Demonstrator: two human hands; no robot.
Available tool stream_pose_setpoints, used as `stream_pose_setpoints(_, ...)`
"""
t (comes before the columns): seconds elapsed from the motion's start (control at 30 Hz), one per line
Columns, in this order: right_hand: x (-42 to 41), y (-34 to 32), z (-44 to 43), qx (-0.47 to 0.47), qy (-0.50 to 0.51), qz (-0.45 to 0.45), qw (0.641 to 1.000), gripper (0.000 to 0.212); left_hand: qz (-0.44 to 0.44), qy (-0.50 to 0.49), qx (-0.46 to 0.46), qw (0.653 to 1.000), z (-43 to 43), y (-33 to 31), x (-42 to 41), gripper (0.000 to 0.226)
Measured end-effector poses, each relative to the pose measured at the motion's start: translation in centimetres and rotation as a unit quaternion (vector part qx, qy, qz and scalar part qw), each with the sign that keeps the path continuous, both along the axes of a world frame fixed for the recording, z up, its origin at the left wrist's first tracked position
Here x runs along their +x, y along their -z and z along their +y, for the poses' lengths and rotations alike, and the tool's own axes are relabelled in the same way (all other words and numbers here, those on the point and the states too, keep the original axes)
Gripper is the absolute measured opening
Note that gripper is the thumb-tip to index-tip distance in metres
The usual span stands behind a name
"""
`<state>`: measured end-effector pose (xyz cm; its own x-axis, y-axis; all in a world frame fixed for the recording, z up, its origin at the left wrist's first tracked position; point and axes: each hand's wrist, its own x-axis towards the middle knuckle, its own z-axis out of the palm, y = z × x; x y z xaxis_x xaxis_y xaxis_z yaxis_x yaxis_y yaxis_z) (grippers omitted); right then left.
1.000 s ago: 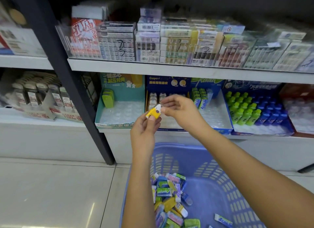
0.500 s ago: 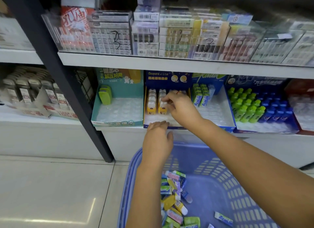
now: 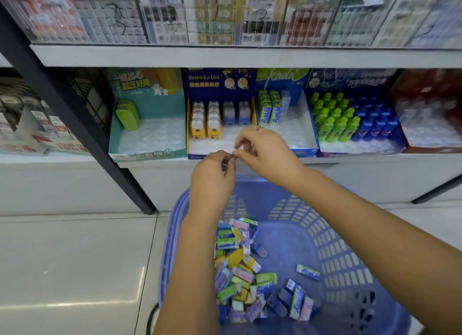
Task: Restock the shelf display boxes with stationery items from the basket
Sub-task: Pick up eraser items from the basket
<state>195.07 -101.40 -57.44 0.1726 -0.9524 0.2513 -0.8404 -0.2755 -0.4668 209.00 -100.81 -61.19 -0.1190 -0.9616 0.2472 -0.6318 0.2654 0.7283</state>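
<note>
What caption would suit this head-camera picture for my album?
Above a blue basket of erasers, a person's left hand and right hand pinch a small item before the navy display box.

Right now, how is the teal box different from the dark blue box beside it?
The teal box holds only a few green items at its back left; the dark blue box holds four rows, yellow and grey-blue. The teal box's tray is mostly bare; the dark blue box's only in front. Both stand side by side.
</note>
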Motion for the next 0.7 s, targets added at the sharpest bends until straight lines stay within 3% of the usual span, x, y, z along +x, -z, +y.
stream_pose_setpoints(0.1,-3.7,4.0,4.0,0.195,0.018,0.077,0.978,0.013,-0.105,0.077,0.166,0.978,0.4,2.8,-1.9,0.018)
stream_pose_setpoints(0.2,-6.3,9.7,6.8,0.433,0.028,0.19,0.881,0.039,-0.249,0.194,0.283,0.906,2.6,7.2,-4.4,0.024)
stream_pose_setpoints(0.3,-8.0,14.4,9.3,0.542,0.016,0.21,0.814,0.057,-0.328,0.321,0.353,0.815,6.5,12.0,-6.1,0.028)
stream_pose_setpoints(0.4,-8.3,17.5,11.1,0.582,-0.027,0.232,0.779,0.04,-0.397,0.384,0.389,0.738,9.4,15.6,-6.5,0.045)
stream_pose_setpoints(0.47,-7.8,18.9,12.2,0.604,-0.041,0.231,0.762,0.03,-0.439,0.404,0.382,0.706,9.8,16.8,-6.5,0.054)
stream_pose_setpoints(0.6,-5.7,20.6,13.8,0.567,-0.08,0.24,0.784,0.053,-0.485,0.427,0.37,0.667,9.1,17.5,-6.3,0.056)
stream_pose_setpoints(0.7,-5.5,21.1,14.3,0.533,-0.107,0.253,0.8,0.065,-0.499,0.405,0.394,0.657,8.8,17.9,-6.5,0.052)
